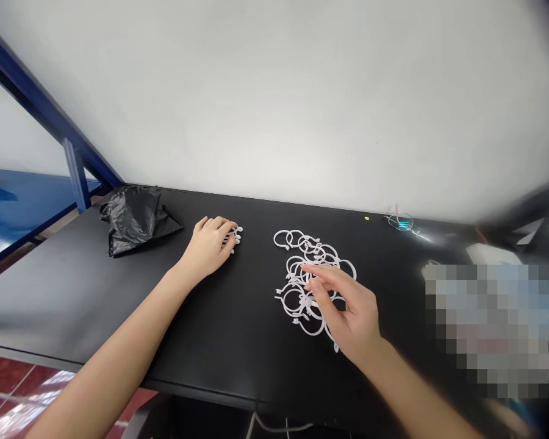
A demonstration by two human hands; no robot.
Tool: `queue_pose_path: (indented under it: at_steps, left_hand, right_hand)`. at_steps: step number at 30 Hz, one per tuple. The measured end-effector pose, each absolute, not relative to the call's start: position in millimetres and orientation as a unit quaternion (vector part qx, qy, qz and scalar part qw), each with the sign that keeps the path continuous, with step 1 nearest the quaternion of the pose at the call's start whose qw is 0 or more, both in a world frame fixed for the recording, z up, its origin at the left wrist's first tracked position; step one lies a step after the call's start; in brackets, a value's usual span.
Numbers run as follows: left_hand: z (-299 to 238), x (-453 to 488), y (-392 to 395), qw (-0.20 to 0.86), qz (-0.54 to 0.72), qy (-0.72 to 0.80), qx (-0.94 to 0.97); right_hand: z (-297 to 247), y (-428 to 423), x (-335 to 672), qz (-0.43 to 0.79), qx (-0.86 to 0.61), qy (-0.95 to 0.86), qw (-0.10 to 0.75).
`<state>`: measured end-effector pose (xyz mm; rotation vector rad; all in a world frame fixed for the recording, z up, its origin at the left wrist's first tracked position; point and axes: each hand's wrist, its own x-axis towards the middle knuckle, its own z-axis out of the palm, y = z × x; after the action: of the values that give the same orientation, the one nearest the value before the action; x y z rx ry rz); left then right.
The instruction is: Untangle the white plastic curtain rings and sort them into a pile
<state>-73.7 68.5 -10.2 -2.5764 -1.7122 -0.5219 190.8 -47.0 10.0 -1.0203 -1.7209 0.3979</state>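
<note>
Rings point(298, 285) under open right hand point(350, 314), some in curled left hand point(209, 247); black bag point(135, 225) nearby.

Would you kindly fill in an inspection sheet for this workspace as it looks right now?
Surface: black table, matte.
Job's things: pile of white rings mid-table; small bunch apart, to its left.
Clutter: black bag far left; small clear item far right by the wall.
Hands: left hand palm-down, fingertips on the small bunch; right hand open, fingers on the pile.
Cables: white cable under the front edge.
Surroundings: white wall; blue frame left; red floor.
</note>
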Motion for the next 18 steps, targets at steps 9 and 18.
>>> queue_pose_path:
  at_steps: [9, 18]
  left_hand:
    - [-10.9, -46.2, 52.3, -0.009, -0.227, -0.427, -0.875]
    - [-17.3, -25.8, 41.4, -0.123, -0.202, -0.311, -0.921]
  right_hand:
    - [11.5, -46.1, 189.9, 0.161, -0.421, -0.721, 0.527]
    - [10.7, -46.1, 190.4, 0.155, -0.424, -0.723, 0.523]
